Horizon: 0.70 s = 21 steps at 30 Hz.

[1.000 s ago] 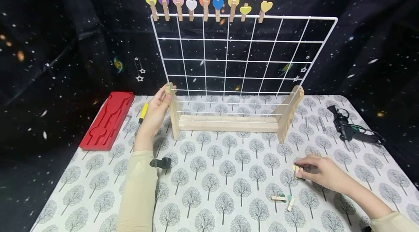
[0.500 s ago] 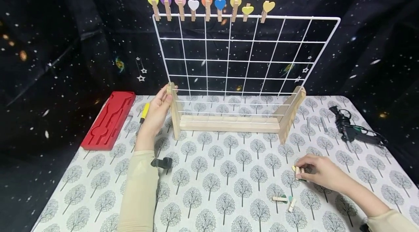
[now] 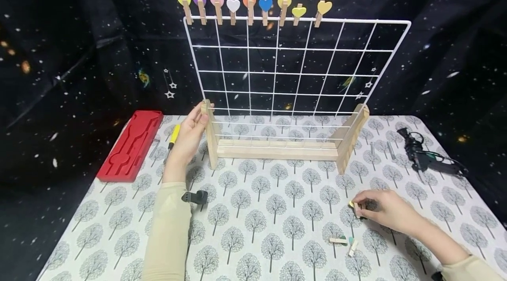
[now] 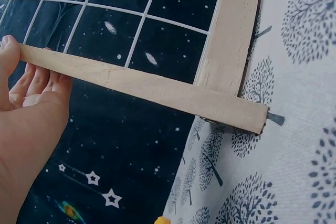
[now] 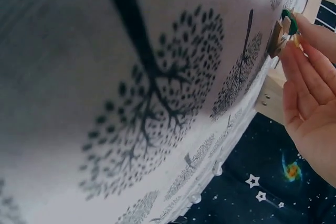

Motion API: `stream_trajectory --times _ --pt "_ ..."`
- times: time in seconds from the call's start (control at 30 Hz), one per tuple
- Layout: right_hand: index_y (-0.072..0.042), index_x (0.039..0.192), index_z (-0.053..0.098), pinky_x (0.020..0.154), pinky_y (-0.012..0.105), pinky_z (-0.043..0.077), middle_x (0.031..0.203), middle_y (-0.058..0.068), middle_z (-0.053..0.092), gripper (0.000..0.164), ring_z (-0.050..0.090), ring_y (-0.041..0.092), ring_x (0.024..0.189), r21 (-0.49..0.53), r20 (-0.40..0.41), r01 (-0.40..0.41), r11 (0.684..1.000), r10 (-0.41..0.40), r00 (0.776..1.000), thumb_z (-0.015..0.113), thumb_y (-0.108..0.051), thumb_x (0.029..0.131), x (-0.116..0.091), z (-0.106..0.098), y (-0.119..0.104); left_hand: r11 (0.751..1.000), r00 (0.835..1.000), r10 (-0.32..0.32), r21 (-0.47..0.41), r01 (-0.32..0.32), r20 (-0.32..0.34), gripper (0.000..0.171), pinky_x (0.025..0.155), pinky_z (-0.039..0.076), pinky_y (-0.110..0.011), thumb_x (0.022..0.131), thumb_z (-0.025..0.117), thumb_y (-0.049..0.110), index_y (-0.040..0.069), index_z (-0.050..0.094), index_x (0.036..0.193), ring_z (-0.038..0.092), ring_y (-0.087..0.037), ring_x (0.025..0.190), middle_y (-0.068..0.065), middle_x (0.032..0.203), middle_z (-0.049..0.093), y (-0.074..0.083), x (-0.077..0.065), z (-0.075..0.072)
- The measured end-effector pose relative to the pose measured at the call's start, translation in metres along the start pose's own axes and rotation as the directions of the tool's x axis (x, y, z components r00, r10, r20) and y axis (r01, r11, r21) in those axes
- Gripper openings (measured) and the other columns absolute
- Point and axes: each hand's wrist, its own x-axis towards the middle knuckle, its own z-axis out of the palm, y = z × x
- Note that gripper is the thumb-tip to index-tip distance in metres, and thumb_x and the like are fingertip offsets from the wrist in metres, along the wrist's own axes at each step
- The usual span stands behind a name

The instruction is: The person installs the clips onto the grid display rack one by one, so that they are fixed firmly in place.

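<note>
At least one clothespin [image 3: 357, 210] pinched by right hand [image 3: 388, 210], long axis near upright; whether it touches tablecloth [image 3: 237, 184], cannot tell. Wire grid [image 3: 274, 73] stands well apart, beyond and leftward. Left hand [image 3: 190, 136], farther from pins, grips left wooden post [image 3: 211, 149]. Two loose clothespins [image 3: 338, 241] lie near right hand.

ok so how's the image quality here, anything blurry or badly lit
Head: bright tablecloth against a dark backdrop, soft shadow below the right hand; left wrist: wooden stand fairly crisp, grain visible; right wrist: nearest tablecloth blurred, dim toward the upper left.
</note>
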Motion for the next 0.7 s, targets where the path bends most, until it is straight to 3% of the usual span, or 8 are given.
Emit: stream_trajectory --times 0.1,0.33,0.53,0.7 --pt "-0.028 0.089 0.063 0.063 0.021 0.05 0.08 -0.022 0.059 0.026 0.056 -0.003 0.07 0.033 -0.03 0.007 0.999 -0.006 1.0 0.074 -0.018 0.067 0.001 0.002 -0.002 1.0 1.0 0.005 -0.01 -0.005 0.002 0.05 0.104 0.025 -0.028 0.09 0.046 0.023 0.019 0.027 0.136 0.03 -0.012 0.126 -0.004 0.136 0.038 0.001 0.0 0.0" --pt "-0.012 0.101 0.063 0.058 0.016 0.05 0.079 -0.015 0.061 0.036 0.055 -0.003 0.069 0.087 -0.03 0.01 0.996 -0.008 1.0 0.072 -0.01 0.066 0.001 0.004 -0.009 1.0 1.0 -0.002 -0.008 0.002 -0.005 0.051 0.104 0.025 -0.03 0.09 0.046 0.024 0.018 0.027 0.137 0.03 -0.013 0.126 -0.004 0.135 0.038 0.003 0.001 0.001" --pt "-0.014 0.098 0.064 0.057 0.018 0.05 0.08 -0.016 0.06 0.029 0.054 -0.003 0.07 0.133 -0.03 -0.005 0.991 0.009 1.0 0.071 -0.014 0.07 0.001 -0.001 -0.01 1.0 1.0 -0.012 0.014 0.012 -0.007 0.05 0.104 0.025 -0.031 0.09 0.045 0.023 0.019 0.027 0.137 0.031 -0.011 0.126 -0.002 0.135 0.038 0.001 0.001 0.0" --pt "-0.017 0.098 0.064 0.064 0.024 0.05 0.081 -0.018 0.059 0.028 0.054 -0.002 0.073 0.105 -0.068 0.042 0.994 -0.035 0.997 0.07 -0.014 0.071 0.017 -0.018 -0.015 1.0 1.0 -0.017 0.018 0.017 -0.011 0.049 0.104 0.025 -0.031 0.09 0.044 0.022 0.02 0.028 0.136 0.031 -0.011 0.126 -0.004 0.135 0.038 0.0 0.0 0.0"
